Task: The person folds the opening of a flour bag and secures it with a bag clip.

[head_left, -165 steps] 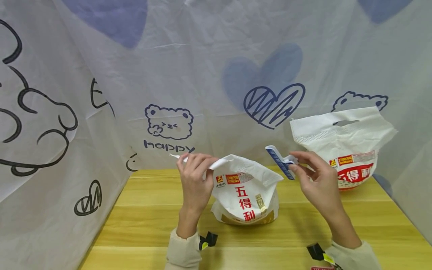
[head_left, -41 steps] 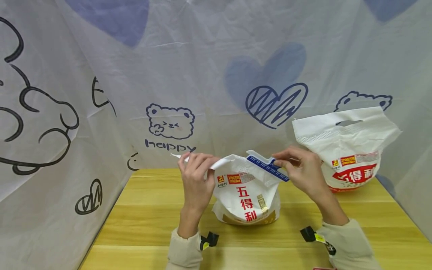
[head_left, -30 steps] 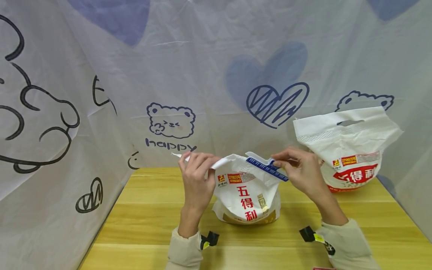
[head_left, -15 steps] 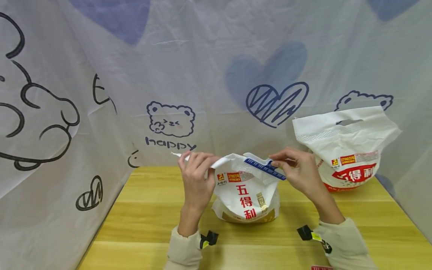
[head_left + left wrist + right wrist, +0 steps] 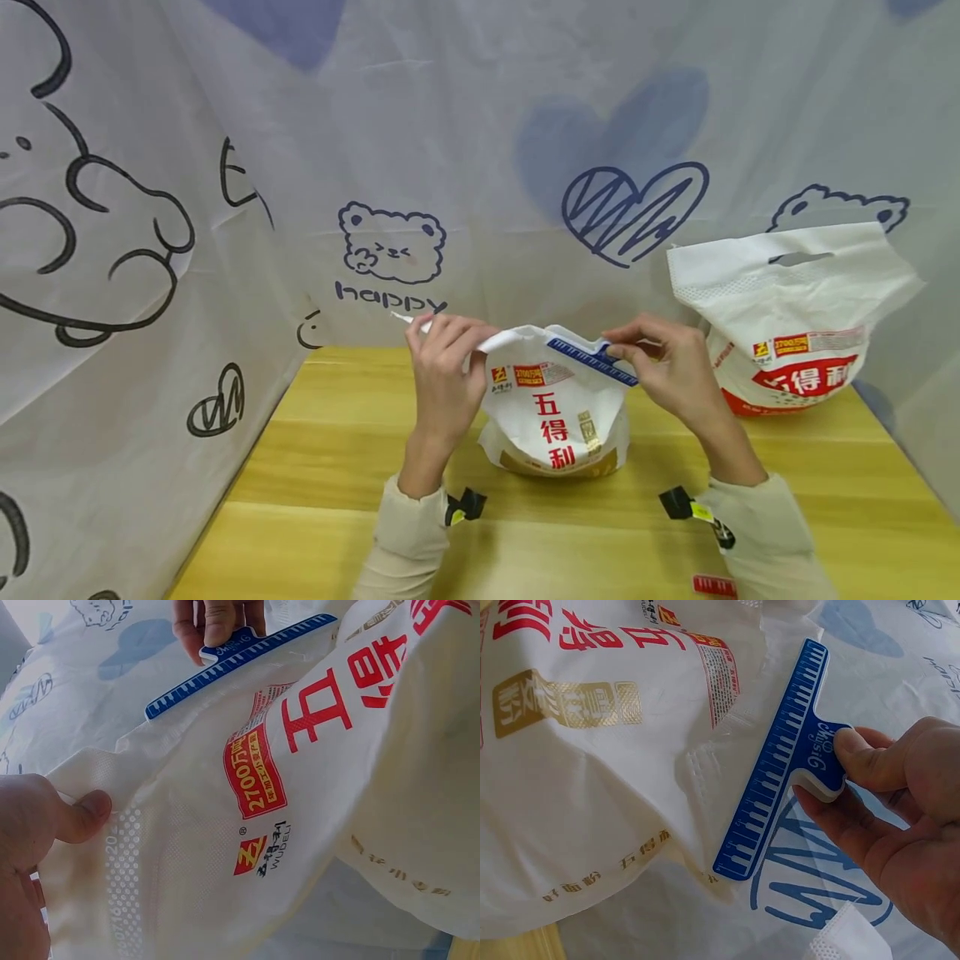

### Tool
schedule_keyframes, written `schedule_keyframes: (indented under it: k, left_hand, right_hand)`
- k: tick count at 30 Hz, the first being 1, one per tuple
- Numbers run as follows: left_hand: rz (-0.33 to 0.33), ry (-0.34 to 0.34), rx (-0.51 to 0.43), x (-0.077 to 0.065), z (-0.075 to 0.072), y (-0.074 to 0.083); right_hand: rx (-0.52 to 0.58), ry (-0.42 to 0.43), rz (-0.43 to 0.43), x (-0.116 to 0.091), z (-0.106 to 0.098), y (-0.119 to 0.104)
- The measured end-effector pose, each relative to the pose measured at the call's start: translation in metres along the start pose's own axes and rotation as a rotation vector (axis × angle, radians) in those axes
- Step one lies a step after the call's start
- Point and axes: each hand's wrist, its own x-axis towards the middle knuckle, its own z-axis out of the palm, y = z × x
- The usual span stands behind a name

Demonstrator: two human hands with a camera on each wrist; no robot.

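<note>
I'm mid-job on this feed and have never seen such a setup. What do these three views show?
There is no robot: you are watching a person's bare left hand and right hand. The wide picture comes from a camera worn on the head, looking forward and down. The two close ones come from cameras worn on each wrist.

On the wooden table stands a white bag; the left hand grips its top edge. The right hand pinches the tab of a blue clip with piano-key markings, set along that edge. A second bag stands farther back, to the right. A small red object lies at the near side, too partial to identify.
</note>
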Motion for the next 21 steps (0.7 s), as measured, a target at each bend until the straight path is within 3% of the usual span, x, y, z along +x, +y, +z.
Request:
schedule_keyframes:
  k: [9,21]
  left_hand:
    - [0.025,0.004,-0.02,0.013,0.003,0.002]
    - [0.03,0.009,-0.01,0.017,0.005,0.004]
  right_hand:
    - [0.001,-0.001,0.014,0.001,0.004,0.003]
    - [0.024,-0.001,0.032,0.005,0.009,0.006]
